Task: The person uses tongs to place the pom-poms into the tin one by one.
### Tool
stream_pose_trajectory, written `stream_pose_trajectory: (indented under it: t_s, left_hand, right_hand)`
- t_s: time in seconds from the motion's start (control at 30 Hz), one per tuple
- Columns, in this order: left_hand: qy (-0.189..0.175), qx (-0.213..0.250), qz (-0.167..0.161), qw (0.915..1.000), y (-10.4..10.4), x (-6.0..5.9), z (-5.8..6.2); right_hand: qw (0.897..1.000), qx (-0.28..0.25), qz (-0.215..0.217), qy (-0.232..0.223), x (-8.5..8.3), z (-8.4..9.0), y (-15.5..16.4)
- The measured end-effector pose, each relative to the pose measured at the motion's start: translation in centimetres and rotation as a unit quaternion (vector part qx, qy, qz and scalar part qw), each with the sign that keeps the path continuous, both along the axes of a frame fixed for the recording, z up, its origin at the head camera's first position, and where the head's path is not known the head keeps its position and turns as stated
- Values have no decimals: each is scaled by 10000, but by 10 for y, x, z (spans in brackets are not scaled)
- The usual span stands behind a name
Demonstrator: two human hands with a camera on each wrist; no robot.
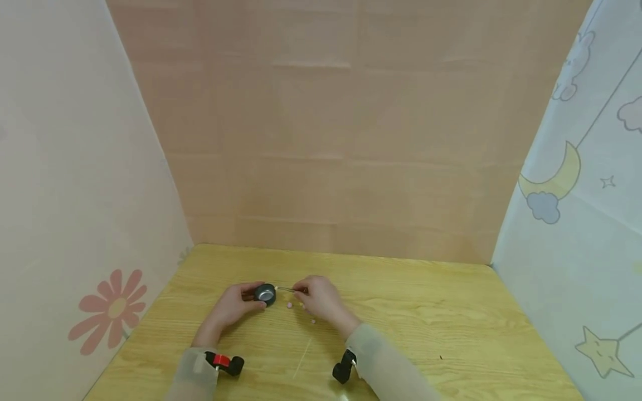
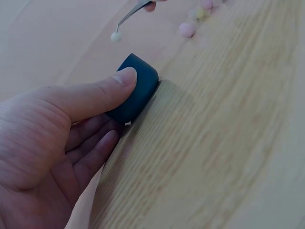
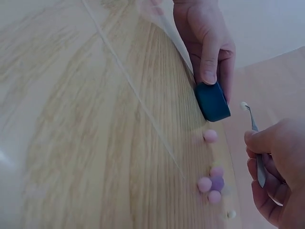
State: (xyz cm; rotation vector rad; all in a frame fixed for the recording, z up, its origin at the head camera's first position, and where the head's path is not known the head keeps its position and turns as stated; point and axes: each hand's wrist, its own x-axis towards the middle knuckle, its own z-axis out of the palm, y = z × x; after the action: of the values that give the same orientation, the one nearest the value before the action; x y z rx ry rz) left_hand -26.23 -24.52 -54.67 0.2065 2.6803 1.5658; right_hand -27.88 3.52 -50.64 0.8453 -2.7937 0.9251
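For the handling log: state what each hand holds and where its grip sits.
Left hand grips the dark round cup by its side wall. Right hand pinches tweezers along the shank; their tips carry a pale bead.

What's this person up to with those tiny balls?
A person sits at a wooden table. The left hand holds a small dark cup steady on the table, thumb on its side. The right hand pinches tweezers with a small pale bead in their tip, held just beside the cup. A few more pink, purple and pale beads lie loose on the table near the right hand.
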Motion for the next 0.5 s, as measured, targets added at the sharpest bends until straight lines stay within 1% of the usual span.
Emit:
stream_pose_trajectory:
  t_s: [0.07,0.2,0.33,0.5]
  left_hand:
    - [-3,7,-4,10000,-1,0,0]
    - [1,27,-38,10000,0,-1,1]
    - [-13,73,-58,10000,0,0,1]
    - [-18,68,-42,10000,1,-1,2]
  right_hand:
    - [9999,129,6,99,-1,0,-6]
    - [9994,317,30,157,-1,-1,-15]
    - [9990,389,7,199,-2,-4,-22]
    - [9988,427,-135,216,-2,-7,-27]
